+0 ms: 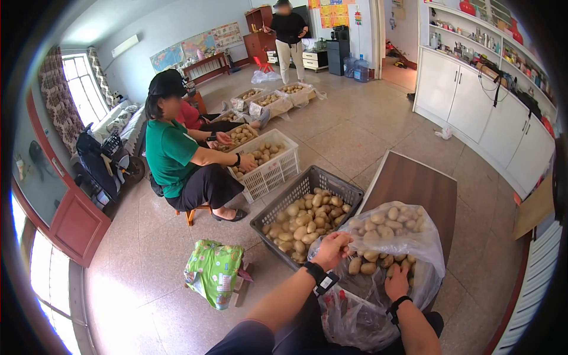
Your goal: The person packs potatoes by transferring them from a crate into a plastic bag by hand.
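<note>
A clear plastic bag (423, 251) full of potatoes (384, 232) lies in front of me on a low brown table, its mouth open towards me. My left hand (333, 251) is closed at the bag's upper left edge, pinching the thin plastic. Inside the mouth of the bag, my right hand (397, 284) has its fingers curled round a potato (391, 270); the fingertips are partly hidden. Beyond my left hand stands a dark grey plastic crate (273, 207) holding many loose potatoes (307, 220).
A person in a green top (171, 142) sits at a white crate (269, 177) of potatoes, with another seated person behind. More potato crates (272, 103) stand farther back near a standing person (289, 35). A green-covered stool (214, 269) is at left, white cabinets (467, 100) at right.
</note>
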`<control>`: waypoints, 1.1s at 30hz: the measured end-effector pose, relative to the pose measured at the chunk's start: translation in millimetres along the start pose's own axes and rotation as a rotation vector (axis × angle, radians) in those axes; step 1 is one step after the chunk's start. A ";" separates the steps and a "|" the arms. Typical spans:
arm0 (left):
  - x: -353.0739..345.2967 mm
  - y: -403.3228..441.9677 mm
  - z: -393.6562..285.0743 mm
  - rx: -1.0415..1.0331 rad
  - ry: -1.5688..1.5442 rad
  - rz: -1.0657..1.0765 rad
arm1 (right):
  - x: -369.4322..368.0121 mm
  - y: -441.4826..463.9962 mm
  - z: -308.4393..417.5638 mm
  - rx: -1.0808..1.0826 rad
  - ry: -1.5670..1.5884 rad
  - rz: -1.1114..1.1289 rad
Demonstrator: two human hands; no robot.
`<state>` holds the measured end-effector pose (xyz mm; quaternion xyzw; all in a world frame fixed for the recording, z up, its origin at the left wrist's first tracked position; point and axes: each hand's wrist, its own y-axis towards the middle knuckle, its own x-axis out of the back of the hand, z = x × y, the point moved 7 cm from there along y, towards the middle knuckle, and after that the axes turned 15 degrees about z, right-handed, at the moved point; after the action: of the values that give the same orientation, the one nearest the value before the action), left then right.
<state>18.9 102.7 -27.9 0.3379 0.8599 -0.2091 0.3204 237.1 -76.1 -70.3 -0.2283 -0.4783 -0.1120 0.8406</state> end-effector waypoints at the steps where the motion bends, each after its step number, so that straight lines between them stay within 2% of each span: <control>1: 5.2 1.2 -1.0 0.000 -0.001 0.000 | 0.4 -0.2 0.4 0.000 -0.001 0.000; 6: 35.9 -2.3 -15.0 -0.149 -0.127 -0.132 | -4.7 0.3 -1.6 0.064 -0.079 -0.086; 10: 77.5 -1.9 -14.6 -0.212 -0.188 -0.316 | -8.5 0.8 0.4 0.059 -0.108 -0.020; 12: 100.2 4.7 -12.3 -0.242 -0.163 -0.300 | -5.9 -4.0 5.2 0.055 -0.103 -0.019; 14: 118.3 0.4 -6.5 -0.233 -0.327 -0.429 | -7.0 -6.0 6.0 0.067 -0.119 -0.026; 18: 141.1 -7.0 -9.4 -0.294 -0.271 -0.456 | -12.8 -6.9 2.5 0.099 -0.139 -0.024; 19: 163.8 -2.5 -11.4 -0.285 0.238 -0.443 | -14.9 -7.1 0.4 0.098 -0.139 -0.024; 21: 163.5 -1.5 -18.5 -0.265 0.747 -0.410 | -16.2 -8.2 0.8 0.115 -0.166 -0.034; 24: 173.1 -0.3 -15.8 -0.272 0.750 -0.441 | -14.7 -13.0 2.8 0.127 -0.162 -0.027; 27: 178.1 -8.8 -18.6 -0.220 0.622 -0.614 | -11.3 -17.8 6.2 0.115 -0.148 -0.012; 30: 170.9 -13.4 -25.8 -0.181 0.812 -0.627 | -7.9 -23.9 10.4 0.119 -0.155 -0.002; 33: 164.8 -16.7 -29.2 -0.150 0.782 -0.661 | -9.2 -26.6 9.9 0.126 -0.139 0.007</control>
<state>-98.3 181.8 -119.0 0.0773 0.9889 -0.0948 -0.0848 214.1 -94.6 -66.4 -0.1837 -0.5406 -0.0624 0.8186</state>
